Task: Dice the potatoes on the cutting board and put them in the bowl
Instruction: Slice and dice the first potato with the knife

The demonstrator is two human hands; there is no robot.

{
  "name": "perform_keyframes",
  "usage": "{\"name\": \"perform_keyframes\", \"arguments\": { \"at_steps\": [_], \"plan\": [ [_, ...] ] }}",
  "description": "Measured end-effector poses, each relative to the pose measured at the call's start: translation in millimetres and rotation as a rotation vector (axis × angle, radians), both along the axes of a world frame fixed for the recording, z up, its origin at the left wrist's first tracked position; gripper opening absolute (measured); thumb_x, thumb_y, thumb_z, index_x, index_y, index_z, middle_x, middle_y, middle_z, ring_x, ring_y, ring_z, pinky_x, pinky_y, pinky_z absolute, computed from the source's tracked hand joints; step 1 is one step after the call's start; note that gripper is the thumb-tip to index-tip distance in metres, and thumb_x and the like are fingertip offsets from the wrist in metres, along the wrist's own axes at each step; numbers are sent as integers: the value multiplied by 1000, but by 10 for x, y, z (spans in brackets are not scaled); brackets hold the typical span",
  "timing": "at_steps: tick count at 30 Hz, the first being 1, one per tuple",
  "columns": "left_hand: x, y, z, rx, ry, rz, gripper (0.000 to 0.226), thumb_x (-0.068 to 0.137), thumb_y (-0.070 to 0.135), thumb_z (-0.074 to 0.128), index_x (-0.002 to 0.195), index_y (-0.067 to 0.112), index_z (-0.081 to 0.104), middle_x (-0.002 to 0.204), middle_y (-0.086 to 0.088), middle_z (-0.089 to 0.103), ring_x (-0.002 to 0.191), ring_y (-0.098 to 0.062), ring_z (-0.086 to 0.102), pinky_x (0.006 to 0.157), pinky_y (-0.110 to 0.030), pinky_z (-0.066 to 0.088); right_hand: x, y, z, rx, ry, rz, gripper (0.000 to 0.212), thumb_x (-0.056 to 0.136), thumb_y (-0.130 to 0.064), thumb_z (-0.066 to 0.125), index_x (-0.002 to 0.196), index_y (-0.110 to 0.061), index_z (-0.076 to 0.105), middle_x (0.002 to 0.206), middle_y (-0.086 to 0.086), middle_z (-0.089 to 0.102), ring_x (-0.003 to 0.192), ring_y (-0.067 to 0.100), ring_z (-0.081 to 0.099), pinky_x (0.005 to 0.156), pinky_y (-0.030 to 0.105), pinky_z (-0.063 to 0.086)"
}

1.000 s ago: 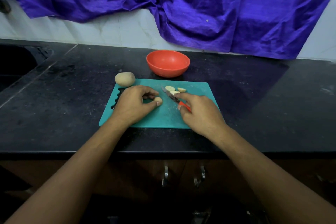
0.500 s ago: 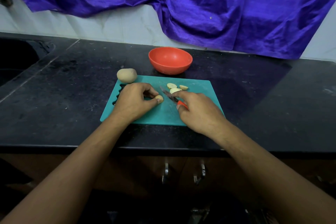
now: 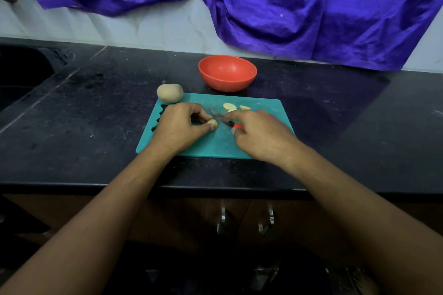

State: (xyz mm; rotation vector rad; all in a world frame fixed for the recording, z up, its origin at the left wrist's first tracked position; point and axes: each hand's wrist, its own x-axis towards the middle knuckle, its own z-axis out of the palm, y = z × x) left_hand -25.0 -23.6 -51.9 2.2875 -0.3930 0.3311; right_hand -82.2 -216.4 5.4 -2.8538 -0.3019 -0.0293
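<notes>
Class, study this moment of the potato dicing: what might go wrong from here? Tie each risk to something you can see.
1. The left hand pinches a small potato piece right beside the knife that the right hand grips; a slip might nick the fingertips.
2. The whole potato sits at the very edge of the cutting board, at its far left corner, and may roll off if the board is jolted.

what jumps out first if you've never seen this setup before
The bright purple cloth draped across the back wall grabs the eye, then the red bowl on the black counter beyond the teal cutting board. On the board, the left hand pinches a small potato piece while the right hand holds a red-handled knife beside it.
</notes>
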Motion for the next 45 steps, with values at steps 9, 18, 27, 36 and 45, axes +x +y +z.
{"name": "perform_keyframes", "arguments": {
  "at_steps": [9,18,27,36,45],
  "plan": [
    [13,9,-15,-62,33,14,15,77,37,89,81,28,78,79,19,75,81,6,68,76,-18,52,218,141,305,-76,158,8,35,89,-20,52,115,-30,74,109,4,74,79,24,69,68,36,61],
    [22,11,-19,-91,46,8,14,74,37,90,80,29,80,80,20,75,81,4,69,85,-35,58,124,271,300,-177,97,-2,35,93,-25,54,124,-25,70,123,8,69,102,29,66,83,39,58],
    [3,13,-11,-107,39,4,11,76,33,90,80,31,79,82,21,75,84,5,69,85,-30,58,-247,242,-135,-265,-77,6,64,100,-22,48,160,-30,29,110,7,65,100,31,63,67,38,38],
    [-4,24,5,-86,56,16,13,76,36,89,84,30,81,81,20,75,84,4,69,85,-31,58,-205,-61,-171,145,91,-72,47,102,-31,51,147,-47,49,127,-10,65,113,17,60,95,39,53],
    [-47,31,-9,-73,42,25,13,77,39,88,85,31,81,84,23,75,88,5,68,90,-34,57,-84,27,49,126,34,-81,46,100,-27,54,140,-48,56,139,0,62,116,24,62,95,40,54]
  ]
}}
